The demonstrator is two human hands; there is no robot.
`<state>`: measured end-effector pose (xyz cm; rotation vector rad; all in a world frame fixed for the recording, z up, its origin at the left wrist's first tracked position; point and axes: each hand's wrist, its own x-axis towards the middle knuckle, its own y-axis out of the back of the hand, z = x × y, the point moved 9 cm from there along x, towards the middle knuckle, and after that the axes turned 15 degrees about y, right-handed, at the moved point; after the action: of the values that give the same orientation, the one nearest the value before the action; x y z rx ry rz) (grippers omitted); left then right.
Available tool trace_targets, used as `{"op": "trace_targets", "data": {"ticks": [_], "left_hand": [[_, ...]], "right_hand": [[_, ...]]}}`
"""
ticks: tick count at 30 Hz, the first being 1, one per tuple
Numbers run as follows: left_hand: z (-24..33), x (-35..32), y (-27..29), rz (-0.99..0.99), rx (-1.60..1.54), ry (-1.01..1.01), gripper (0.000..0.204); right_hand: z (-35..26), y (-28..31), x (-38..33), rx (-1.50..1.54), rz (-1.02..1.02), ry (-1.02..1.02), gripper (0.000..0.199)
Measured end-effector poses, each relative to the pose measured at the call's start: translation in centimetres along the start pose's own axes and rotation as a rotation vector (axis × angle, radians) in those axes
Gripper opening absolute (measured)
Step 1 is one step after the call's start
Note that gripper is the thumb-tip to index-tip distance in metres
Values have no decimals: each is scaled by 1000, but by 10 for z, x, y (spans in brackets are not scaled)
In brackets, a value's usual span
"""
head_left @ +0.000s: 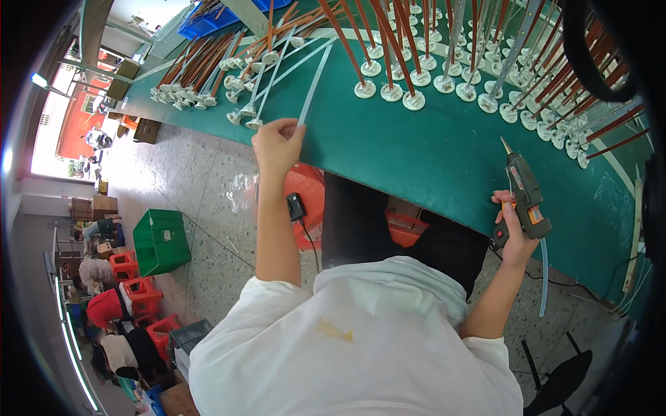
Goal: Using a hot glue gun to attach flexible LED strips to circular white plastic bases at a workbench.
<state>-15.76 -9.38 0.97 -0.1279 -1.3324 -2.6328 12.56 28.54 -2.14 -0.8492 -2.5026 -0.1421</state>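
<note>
Head view, looking down over own torso in a white shirt (361,340), at a green worktable (416,145).

Left hand (276,144): raised at the near edge of the table, fingers closed in a pinch on the lower end of a thin pale strip (313,87). The strip runs up and away from the hand, slanting across the green surface toward the rows of parts. It is a flat, whitish, translucent stick; its far end lies near the white-footed pieces.

Right hand (515,232): fingers wrapped around the grip of a dark hot-glue gun (525,194). The gun points upward, metal nozzle tip over the table's near edge, orange trigger area visible by the fingers. A clear glue stick (544,277) hangs out of the gun's rear, below the hand. A thin black cord trails off toward the floor at the right.

On the table: many brown rods with round white bases (402,76), standing in dense rows across the far side and right. To the left, a second cluster of rods with white bases (208,69), lying fanned out. Blue bins (201,22) at the far left end of the table.

Below the table: speckled floor, an orange-red stool (309,201), a small black adapter on a cord (296,206). A green crate (161,239) and red stools (142,291) stand well to the left.
</note>
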Motion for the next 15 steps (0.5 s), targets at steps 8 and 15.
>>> {"op": "trace_targets", "data": {"ticks": [8, 15], "left_hand": [[0, -6, 4, -300, -129, 130, 22], [-41, -30, 50, -458, 60, 60, 15]], "right_hand": [[1, -1, -1, 14, -9, -14, 18], [-5, -1, -1, 11, 11, 22, 16]]}}
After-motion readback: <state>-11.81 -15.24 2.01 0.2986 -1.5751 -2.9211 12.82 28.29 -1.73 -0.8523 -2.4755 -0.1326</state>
